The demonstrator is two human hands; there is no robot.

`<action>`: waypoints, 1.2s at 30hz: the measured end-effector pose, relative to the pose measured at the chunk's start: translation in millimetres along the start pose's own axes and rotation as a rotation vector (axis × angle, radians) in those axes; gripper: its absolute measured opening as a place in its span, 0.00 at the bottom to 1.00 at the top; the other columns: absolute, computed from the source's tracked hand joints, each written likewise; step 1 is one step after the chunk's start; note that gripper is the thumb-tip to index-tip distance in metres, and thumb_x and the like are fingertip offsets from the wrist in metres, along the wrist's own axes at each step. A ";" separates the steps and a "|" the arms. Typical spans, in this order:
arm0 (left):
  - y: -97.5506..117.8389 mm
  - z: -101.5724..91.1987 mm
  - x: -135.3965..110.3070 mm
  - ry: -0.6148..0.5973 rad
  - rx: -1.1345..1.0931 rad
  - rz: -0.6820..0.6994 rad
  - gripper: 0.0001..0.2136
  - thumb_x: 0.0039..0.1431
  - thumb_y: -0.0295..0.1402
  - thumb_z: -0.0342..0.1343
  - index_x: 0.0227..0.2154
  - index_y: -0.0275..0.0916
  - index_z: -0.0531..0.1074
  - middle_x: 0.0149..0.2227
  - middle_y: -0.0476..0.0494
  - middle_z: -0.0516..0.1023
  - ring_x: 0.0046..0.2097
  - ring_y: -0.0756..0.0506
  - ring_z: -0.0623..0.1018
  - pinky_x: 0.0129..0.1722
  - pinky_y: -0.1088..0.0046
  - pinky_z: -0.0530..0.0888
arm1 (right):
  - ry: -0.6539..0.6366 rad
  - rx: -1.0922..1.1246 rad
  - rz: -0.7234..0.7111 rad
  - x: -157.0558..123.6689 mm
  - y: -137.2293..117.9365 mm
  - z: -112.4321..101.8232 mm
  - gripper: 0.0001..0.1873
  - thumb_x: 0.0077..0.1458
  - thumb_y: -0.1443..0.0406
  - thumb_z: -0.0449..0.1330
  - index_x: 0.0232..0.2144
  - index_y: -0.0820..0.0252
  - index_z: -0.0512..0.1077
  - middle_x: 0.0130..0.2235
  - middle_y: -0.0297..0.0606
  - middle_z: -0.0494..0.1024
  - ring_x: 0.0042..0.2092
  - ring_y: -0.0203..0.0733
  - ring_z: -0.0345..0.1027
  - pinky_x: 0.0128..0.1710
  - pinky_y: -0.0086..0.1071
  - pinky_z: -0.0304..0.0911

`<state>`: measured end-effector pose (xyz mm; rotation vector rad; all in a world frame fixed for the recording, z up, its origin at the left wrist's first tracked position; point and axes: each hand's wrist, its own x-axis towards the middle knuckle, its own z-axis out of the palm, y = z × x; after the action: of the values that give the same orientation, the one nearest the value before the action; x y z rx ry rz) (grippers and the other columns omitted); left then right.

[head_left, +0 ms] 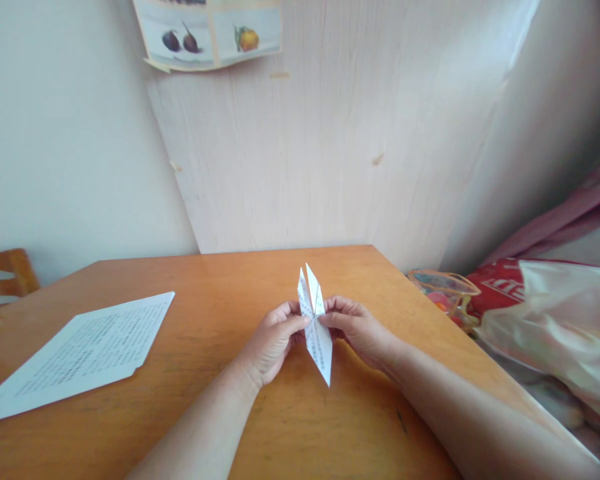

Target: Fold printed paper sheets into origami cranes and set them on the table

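Note:
A folded piece of printed white paper (316,327), long and pointed at both ends with two tips at the top, is held upright just above the orange wooden table (215,307). My left hand (273,340) pinches its left side with thumb and fingers closed. On the other side, my right hand (357,327) pinches the paper's right edge in the same way. Both hands meet at the paper's middle, near the table's centre.
A printed white sheet (80,350) with one corner cut off lies flat at the table's left. A wooden chair back (5,270) shows at far left. Plastic bags and a small basket (445,290) lie beside the table's right edge. A wood panel stands behind.

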<state>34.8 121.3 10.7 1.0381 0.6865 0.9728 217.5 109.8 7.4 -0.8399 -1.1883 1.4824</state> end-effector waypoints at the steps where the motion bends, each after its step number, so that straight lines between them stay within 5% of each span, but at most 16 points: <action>1: -0.2 0.0 0.3 -0.005 0.001 0.010 0.11 0.55 0.29 0.62 0.42 0.36 0.74 0.36 0.43 0.78 0.37 0.47 0.74 0.41 0.68 0.70 | 0.003 0.001 0.000 0.1 -0.3 0.2 0.09 0.48 0.64 0.67 0.31 0.59 0.72 0.27 0.32 0.74 0.28 0.35 0.65 0.31 0.31 0.58; 17: -1.0 1.4 2.1 -0.008 -0.003 0.090 0.10 0.55 0.27 0.62 0.41 0.38 0.76 0.35 0.46 0.78 0.35 0.48 0.73 0.35 0.73 0.67 | -0.017 0.058 -0.013 0.8 3.0 -1.0 0.11 0.49 0.63 0.69 0.33 0.58 0.72 0.28 0.31 0.75 0.28 0.35 0.66 0.31 0.32 0.60; 28: -0.5 3.1 2.0 0.011 -0.013 0.091 0.09 0.53 0.27 0.63 0.39 0.38 0.77 0.37 0.45 0.79 0.39 0.47 0.75 0.43 0.70 0.70 | -0.034 0.049 -0.026 0.0 3.0 0.3 0.11 0.50 0.62 0.69 0.34 0.58 0.73 0.29 0.31 0.76 0.29 0.35 0.67 0.32 0.32 0.61; 36: -0.9 2.0 1.3 0.027 0.064 0.079 0.11 0.54 0.30 0.62 0.41 0.38 0.75 0.36 0.45 0.79 0.35 0.47 0.74 0.36 0.71 0.69 | -0.021 0.065 -0.054 2.0 7.2 -0.9 0.12 0.51 0.62 0.70 0.36 0.57 0.73 0.29 0.31 0.77 0.28 0.36 0.69 0.32 0.32 0.62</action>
<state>37.3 121.6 10.5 1.1166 0.7067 1.0404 215.8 111.9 0.4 -0.7448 -1.1638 1.4810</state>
